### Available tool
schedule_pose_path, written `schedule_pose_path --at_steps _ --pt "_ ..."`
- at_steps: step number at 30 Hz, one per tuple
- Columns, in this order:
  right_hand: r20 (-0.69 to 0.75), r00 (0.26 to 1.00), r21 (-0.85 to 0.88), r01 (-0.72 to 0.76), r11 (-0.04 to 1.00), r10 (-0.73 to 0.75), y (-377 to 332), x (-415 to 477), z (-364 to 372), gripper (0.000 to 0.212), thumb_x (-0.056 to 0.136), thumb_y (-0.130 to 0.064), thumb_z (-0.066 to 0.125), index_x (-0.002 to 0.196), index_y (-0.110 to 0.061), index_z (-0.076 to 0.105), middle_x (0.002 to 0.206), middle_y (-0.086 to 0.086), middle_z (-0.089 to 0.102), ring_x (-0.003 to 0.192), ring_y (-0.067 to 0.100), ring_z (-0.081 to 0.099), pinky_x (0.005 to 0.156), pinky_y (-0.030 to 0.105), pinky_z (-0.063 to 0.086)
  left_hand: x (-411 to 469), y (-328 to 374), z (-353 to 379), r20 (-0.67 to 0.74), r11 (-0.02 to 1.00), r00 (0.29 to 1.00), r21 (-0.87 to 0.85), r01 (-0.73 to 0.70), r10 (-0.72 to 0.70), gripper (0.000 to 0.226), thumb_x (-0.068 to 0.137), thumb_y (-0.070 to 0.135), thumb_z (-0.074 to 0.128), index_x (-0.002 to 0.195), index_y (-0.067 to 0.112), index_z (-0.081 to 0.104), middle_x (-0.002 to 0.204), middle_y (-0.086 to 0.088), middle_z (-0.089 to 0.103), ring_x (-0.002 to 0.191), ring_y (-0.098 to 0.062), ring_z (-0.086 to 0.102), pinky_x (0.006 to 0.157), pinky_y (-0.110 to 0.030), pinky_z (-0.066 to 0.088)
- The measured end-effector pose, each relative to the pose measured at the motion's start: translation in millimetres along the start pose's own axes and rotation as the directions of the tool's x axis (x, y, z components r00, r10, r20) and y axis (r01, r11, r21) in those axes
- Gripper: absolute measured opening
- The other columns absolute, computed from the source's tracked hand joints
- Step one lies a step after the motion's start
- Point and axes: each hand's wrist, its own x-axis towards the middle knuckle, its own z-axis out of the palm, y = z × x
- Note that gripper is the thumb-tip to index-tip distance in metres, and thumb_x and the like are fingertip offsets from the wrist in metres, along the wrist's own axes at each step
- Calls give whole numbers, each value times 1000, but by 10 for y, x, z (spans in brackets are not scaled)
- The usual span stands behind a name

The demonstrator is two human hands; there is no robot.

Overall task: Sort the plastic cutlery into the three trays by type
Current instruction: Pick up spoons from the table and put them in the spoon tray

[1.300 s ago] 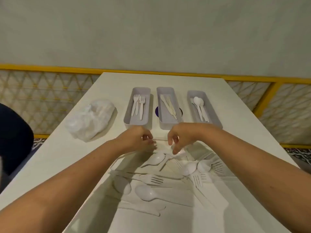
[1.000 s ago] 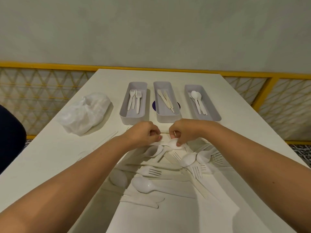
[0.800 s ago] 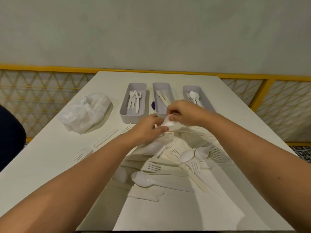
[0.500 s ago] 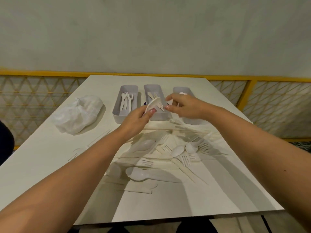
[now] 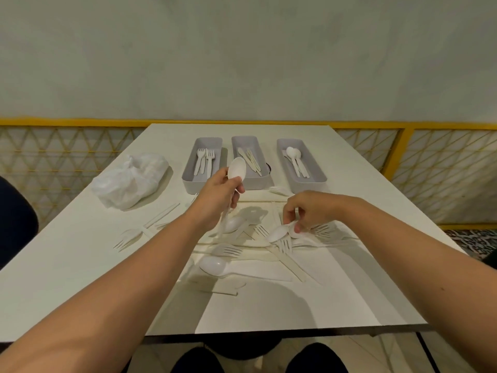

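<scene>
Three grey trays stand in a row at the far side of the white table: the left tray (image 5: 188,173) holds forks, the middle tray (image 5: 265,173) knives, the right tray (image 5: 320,176) spoons. My left hand (image 5: 219,196) holds a white plastic spoon (image 5: 237,169) upright, bowl up, in front of the left and middle trays. My right hand (image 5: 309,211) is low over the pile of loose cutlery (image 5: 242,249), fingertips pinching another spoon (image 5: 278,232) that still lies in the pile.
A crumpled clear plastic bag (image 5: 131,181) lies left of the trays. A stray fork (image 5: 126,238) and a knife (image 5: 161,215) lie left of the pile. One more fork (image 5: 279,190) rests before the right tray. Yellow railing runs behind the table.
Both hands lifted a spoon from the pile. My left hand kept it and raised it upright; my right hand let go and dropped back down onto another spoon in the pile.
</scene>
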Motion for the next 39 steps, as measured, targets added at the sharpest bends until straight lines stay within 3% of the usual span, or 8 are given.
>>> schedule_pose_path --at_steps 11,18,21,23,28,33,36,39 --pt "-82 994 21 75 997 -73 -132 165 -177 24 94 -23 53 79 -36 40 80 -14 46 72 10 42 65 21 35 156 -16 -185 -41 992 998 -124 34 -40 18 99 12 40 93 14 57 71 -1 46 56 -12 37 54 -24 34" --pt "-284 957 521 202 830 -54 -401 355 -214 17 99 -15 42 90 -23 54 76 -7 47 70 8 44 67 18 39 296 37 -78 72 866 993 -486 115 -92 25 84 -11 33 81 8 48 67 -3 44 57 -13 34 56 -26 29" --pt "-277 961 666 200 718 -10 -490 471 -178 23 100 -16 40 113 -15 59 83 -2 58 74 13 53 67 17 41 355 57 -88 140 855 990 -510 98 -30 7 78 2 47 83 8 48 56 3 52 54 -10 43 53 -22 35" --pt "-274 961 738 230 634 -30 -538 560 -168 26 100 -16 40 114 -15 62 102 11 67 95 30 62 76 24 43 413 51 -79 128 898 992 -437 57 -1 9 89 16 55 87 8 52 55 6 57 53 -7 52 50 -18 41" --pt "-344 936 682 191 706 79 -611 737 -163 30 100 -16 40 101 5 61 92 21 66 71 26 66 68 31 55 571 -31 -62 -73 952 995 -304 41 -66 28 99 32 41 93 8 54 64 -2 54 64 -16 49 65 -26 41" --pt "-578 807 455 196 869 121 -660 829 -225 33 98 -18 45 94 11 62 89 18 54 79 25 53 70 29 43 652 4 -124 -152 923 979 -377 72 -138 39 100 33 38 84 6 59 71 -8 67 68 -19 61 63 -26 51" --pt "-641 751 542 299 785 157 -733 841 -356 20 95 -13 51 89 2 63 71 5 54 67 17 50 68 31 42 667 12 -121 -77 939 989 -332 93 -125 44 101 35 36 112 0 61 96 -18 70 86 -27 67 70 -33 57" --pt "-641 726 631 312 710 250 -794 940 -441 14 91 -15 56 78 -14 60 73 4 58 76 25 60 77 41 55 621 114 -32 -25 919 990 -377 119 -139 46 100 40 37 111 3 63 72 -7 71 61 -19 65 54 -28 53"
